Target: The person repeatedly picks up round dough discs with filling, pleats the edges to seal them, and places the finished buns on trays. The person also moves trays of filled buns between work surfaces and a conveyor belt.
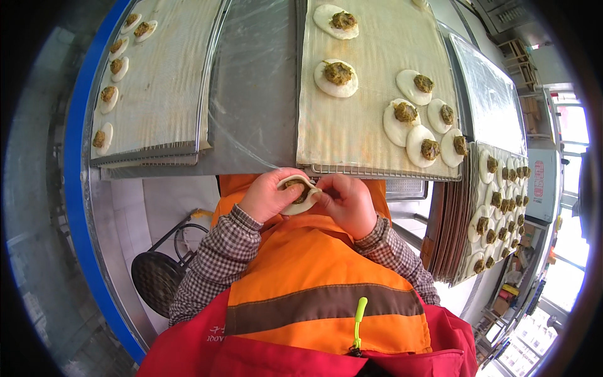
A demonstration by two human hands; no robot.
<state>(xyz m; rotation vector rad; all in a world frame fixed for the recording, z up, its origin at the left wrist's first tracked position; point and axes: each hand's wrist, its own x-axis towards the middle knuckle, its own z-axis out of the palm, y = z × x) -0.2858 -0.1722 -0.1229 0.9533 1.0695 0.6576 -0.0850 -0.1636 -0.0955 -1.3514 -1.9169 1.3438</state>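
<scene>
Close to my orange apron, just off the table's near edge, I hold a round dough wrapper (291, 206) with brown filling (295, 183) in it. My left hand (269, 196) cups it from the left, its thumb resting on the filling. On the other side my right hand (345, 202) pinches the wrapper's right rim between thumb and fingers, and the dough is drawn up there in a fold. Beyond my hands, a mesh-lined tray (352, 135) carries several flat dough rounds topped with filling, such as the dough round (336, 88) at its left.
Another mesh-lined tray (169, 69) lies at the left, with small filled rounds along its left side. Grey metal tabletop (251, 94) shows between the trays. At the right stands a stack of trays (449, 232), its top covered in filled rounds. A black round stool (157, 283) stands below left.
</scene>
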